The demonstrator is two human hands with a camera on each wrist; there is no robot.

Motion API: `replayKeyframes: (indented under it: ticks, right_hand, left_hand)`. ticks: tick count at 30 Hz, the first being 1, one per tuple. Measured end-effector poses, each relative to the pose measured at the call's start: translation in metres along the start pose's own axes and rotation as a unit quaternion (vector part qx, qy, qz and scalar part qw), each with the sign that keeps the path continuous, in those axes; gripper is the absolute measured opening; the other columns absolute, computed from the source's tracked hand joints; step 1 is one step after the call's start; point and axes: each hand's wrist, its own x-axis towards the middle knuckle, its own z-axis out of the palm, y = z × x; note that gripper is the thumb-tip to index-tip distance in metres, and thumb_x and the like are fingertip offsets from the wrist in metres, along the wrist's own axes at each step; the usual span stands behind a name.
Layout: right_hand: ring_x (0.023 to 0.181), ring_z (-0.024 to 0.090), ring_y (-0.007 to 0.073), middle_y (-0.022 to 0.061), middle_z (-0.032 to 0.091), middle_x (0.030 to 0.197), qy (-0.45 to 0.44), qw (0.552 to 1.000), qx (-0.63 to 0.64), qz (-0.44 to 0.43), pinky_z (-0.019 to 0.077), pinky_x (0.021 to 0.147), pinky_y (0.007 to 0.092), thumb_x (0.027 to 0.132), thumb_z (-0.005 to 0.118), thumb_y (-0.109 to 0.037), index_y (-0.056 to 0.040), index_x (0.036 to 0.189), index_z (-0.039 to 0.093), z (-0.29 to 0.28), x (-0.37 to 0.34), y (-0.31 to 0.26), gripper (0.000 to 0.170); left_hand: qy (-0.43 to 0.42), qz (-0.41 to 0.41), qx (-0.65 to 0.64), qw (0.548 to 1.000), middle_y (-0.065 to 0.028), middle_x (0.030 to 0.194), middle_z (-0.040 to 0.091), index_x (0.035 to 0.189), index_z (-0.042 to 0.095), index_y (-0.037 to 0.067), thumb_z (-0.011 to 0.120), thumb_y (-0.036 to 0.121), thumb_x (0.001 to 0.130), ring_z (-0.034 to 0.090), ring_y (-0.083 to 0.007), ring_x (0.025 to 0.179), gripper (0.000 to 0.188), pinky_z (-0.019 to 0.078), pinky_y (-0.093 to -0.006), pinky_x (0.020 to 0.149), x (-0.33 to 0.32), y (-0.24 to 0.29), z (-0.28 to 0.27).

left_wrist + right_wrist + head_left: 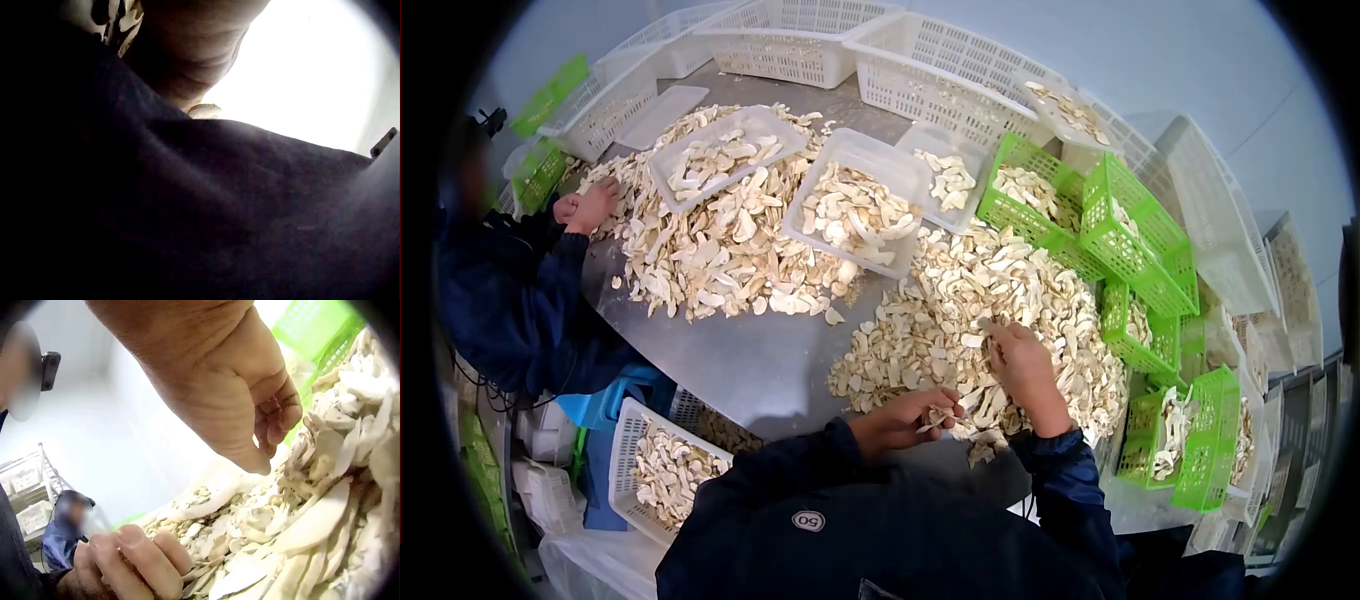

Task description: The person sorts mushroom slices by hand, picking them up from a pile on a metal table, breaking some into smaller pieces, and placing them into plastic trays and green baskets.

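Note:
Dried, pale sliced pieces [960, 310], which look like mushroom slices, lie in a broad heap on the metal table. At the heap's near edge, my left hand [905, 418] holds a few slices in curled fingers. My right hand [1025, 370] is over the heap, thumb and fingertips brought together at its surface; in the right wrist view this hand [231, 394] has curled fingers just above the slices [312, 519]. Whether a slice is between its fingertips I cannot tell. A sleeve [219, 187] covers most of the left wrist view, with part of the left hand [194, 50] above.
Green baskets [1140, 230] line the right side, some holding slices. Clear trays [860, 200] of slices stand behind the heap, with white crates [950, 75] along the back. Another person's hands [590, 205] are at a second heap on the left. A white basket [625, 450] stands lower left.

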Motion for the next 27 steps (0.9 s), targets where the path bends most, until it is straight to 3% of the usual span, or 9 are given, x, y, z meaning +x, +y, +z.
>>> replayKeyframes:
  ticks: [7, 8, 12, 15, 16, 18, 19, 22, 27]
  right_hand:
    - [0.088, 0.061, 0.0318, 0.0102, 0.061, 0.089, 0.01, 0.998, 0.038, -0.039, 0.0523, 0.068, 0.0413, 0.08, 0.067, -0.008, -0.008, 0.092, 0.065, 0.018, 0.019, -0.003, 0.012]
    - [0.081, 0.061, 0.0294, 0.0101, 0.061, 0.086, -0.004, 0.998, 0.07, -0.005, 0.0515, 0.066, 0.0363, 0.081, 0.067, -0.007, -0.0061, 0.087, 0.064, 0.011, 0.018, -0.005, 0.007]
    - [0.065, 0.057, 0.0187, 0.0078, 0.061, 0.075, -0.206, 0.924, 0.304, 0.104, 0.0469, 0.063, 0.0278, 0.087, 0.068, -0.009, -0.0027, 0.093, 0.065, -0.022, 0.018, -0.012, 0.009]
    - [0.067, 0.058, 0.0171, 0.0072, 0.063, 0.076, -0.259, 0.895, 0.36, 0.043, 0.0478, 0.063, 0.0289, 0.087, 0.069, -0.01, -0.0025, 0.094, 0.065, -0.025, 0.023, -0.01, 0.011]
    - [0.069, 0.06, 0.0183, 0.0079, 0.063, 0.076, -0.184, 0.936, 0.301, -0.005, 0.0486, 0.065, 0.0299, 0.087, 0.069, -0.009, -0.0024, 0.095, 0.065, -0.016, 0.029, -0.008, 0.012]
    - [0.079, 0.065, 0.0265, 0.01, 0.065, 0.088, -0.128, 0.983, 0.125, 0.038, 0.0515, 0.068, 0.0359, 0.084, 0.067, -0.008, -0.0053, 0.098, 0.067, -0.008, 0.039, -0.006, 0.014]
    - [0.082, 0.065, 0.0298, 0.0107, 0.065, 0.092, -0.057, 0.998, 0.034, 0.019, 0.0521, 0.068, 0.0382, 0.082, 0.067, -0.008, -0.0067, 0.098, 0.067, 0.004, 0.041, -0.002, 0.015]
    - [0.084, 0.063, 0.0333, 0.0119, 0.064, 0.094, -0.015, 0.999, -0.027, -0.041, 0.0521, 0.068, 0.041, 0.081, 0.067, -0.009, -0.0081, 0.096, 0.067, 0.023, 0.049, 0.011, 0.015]
    - [0.081, 0.064, 0.0317, 0.012, 0.065, 0.09, -0.169, 0.974, 0.147, 0.016, 0.0513, 0.067, 0.0379, 0.083, 0.067, -0.008, -0.0054, 0.091, 0.065, -0.006, 0.051, 0.0, 0.008]
  left_hand:
    - [-0.013, 0.01, 0.018, 1.0, -0.0028, 0.097, 0.063, 0.114, 0.054, 0.012, 0.055, 0.019, 0.098, 0.06, -0.0106, 0.078, 0.017, 0.046, -0.0223, 0.057, -0.004, 0.011, 0.007]
    - [-0.014, 0.011, 0.026, 1.0, -0.0021, 0.097, 0.063, 0.114, 0.053, 0.013, 0.055, 0.02, 0.098, 0.06, -0.0097, 0.077, 0.018, 0.0463, -0.0221, 0.057, -0.004, 0.012, 0.007]
    - [-0.082, 0.052, -0.016, 0.995, -0.0054, 0.102, 0.065, 0.118, 0.053, 0.01, 0.051, 0.027, 0.101, 0.061, -0.0111, 0.081, 0.024, 0.045, -0.0228, 0.057, -0.001, 0.011, -0.002]
    - [-0.04, 0.049, -0.016, 0.998, -0.0061, 0.104, 0.066, 0.117, 0.055, 0.009, 0.052, 0.031, 0.101, 0.061, -0.011, 0.08, 0.028, 0.0438, -0.0227, 0.055, -0.019, 0.027, 0.027]
    - [-0.029, 0.042, -0.003, 0.999, -0.0059, 0.103, 0.065, 0.117, 0.055, 0.009, 0.052, 0.032, 0.1, 0.061, -0.0108, 0.08, 0.028, 0.0434, -0.0225, 0.055, -0.017, 0.025, 0.025]
    - [-0.007, 0.03, 0.027, 0.999, -0.0054, 0.101, 0.065, 0.116, 0.057, 0.009, 0.053, 0.033, 0.1, 0.061, -0.0102, 0.08, 0.029, 0.0425, -0.022, 0.053, -0.012, 0.021, 0.019]
    - [-0.014, 0.033, 0.052, 0.998, -0.0046, 0.1, 0.064, 0.115, 0.057, 0.01, 0.053, 0.033, 0.1, 0.061, -0.0097, 0.08, 0.028, 0.0421, -0.0216, 0.053, -0.011, 0.02, 0.016]
    - [-0.028, 0.044, 0.096, 0.994, -0.0021, 0.095, 0.062, 0.112, 0.058, 0.011, 0.053, 0.033, 0.1, 0.06, -0.0082, 0.079, 0.025, 0.0411, -0.0205, 0.053, -0.007, 0.018, 0.009]
    - [-0.054, 0.062, 0.083, 0.993, 0.0013, 0.089, 0.057, 0.108, 0.058, 0.012, 0.052, 0.033, 0.101, 0.057, -0.0065, 0.076, 0.023, 0.0403, -0.0198, 0.052, -0.006, 0.021, 0.006]
